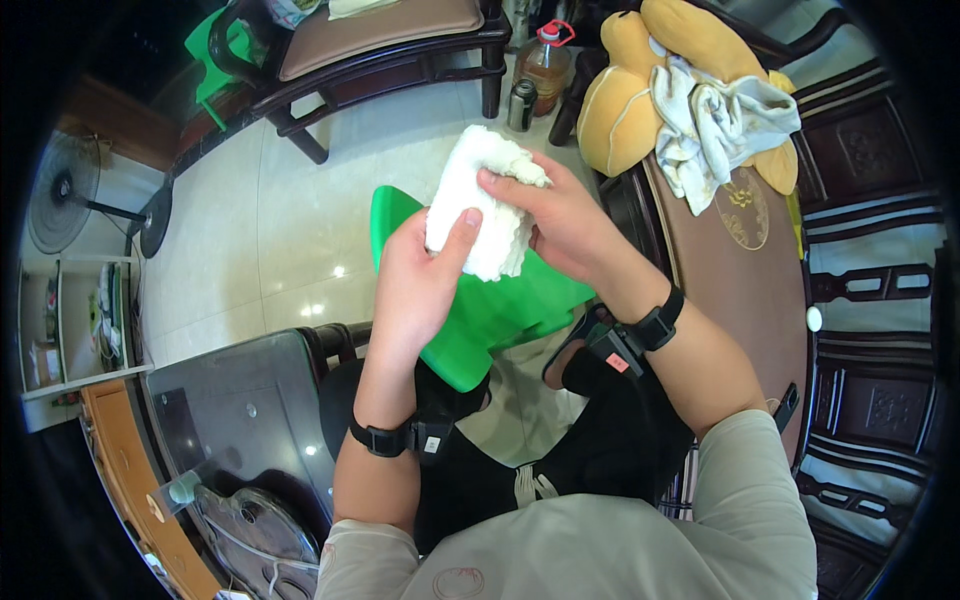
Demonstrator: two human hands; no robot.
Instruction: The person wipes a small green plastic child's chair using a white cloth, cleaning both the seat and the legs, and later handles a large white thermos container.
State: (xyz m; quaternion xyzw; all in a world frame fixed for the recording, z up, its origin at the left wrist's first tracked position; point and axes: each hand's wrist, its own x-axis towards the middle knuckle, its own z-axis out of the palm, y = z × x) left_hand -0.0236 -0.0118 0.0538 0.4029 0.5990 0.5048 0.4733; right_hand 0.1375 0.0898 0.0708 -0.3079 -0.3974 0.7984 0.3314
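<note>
A folded white cloth (480, 202), thick and towel-like with a ruffled edge, is held up in the middle of the view. My left hand (424, 259) grips its lower left side, thumb lying across the front. On the right side, my right hand (551, 206) pinches the ruffled edge, with the thumb on top and the fingers mostly hidden behind. Beneath both hands stands a green plastic stool or chair (495, 307), partly covered by the cloth and my forearms. Black straps with small devices circle both wrists.
A wooden bench (720, 300) with a brown cushion runs along the right, bearing a plush toy (611, 120), a crumpled cloth (712, 120) and a phone (786, 405). A bottle (544, 67) and can (521, 105) stand on the floor. At left are a glass-topped table (232, 405) and fan (64, 187).
</note>
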